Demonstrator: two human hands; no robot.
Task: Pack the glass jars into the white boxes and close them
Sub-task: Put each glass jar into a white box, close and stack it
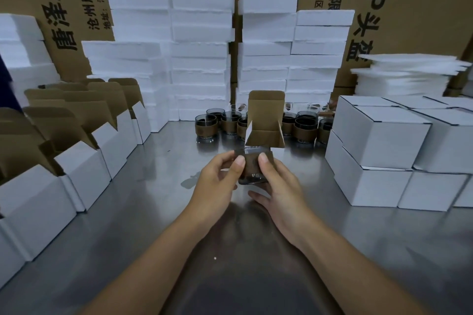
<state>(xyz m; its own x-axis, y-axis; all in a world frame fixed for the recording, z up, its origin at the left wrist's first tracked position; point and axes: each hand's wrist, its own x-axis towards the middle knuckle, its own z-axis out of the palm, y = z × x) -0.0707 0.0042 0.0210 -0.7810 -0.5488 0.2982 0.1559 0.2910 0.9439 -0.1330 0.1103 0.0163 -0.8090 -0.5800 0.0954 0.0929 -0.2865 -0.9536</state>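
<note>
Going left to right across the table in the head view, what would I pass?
Row of open white boxes → left hand → glass jar, gripped by both hands → right hand → stacked closed white boxes.

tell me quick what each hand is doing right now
left hand: holding the glass jar, thumb on its front.
right hand: holding the same glass jar from the other side.

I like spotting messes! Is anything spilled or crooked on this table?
Yes, a little. A dark blotch sits on the table just left of the left hand holding the jar; it could be a small spill or a smear. The foam sheets at far right are stacked crookedly.
</note>
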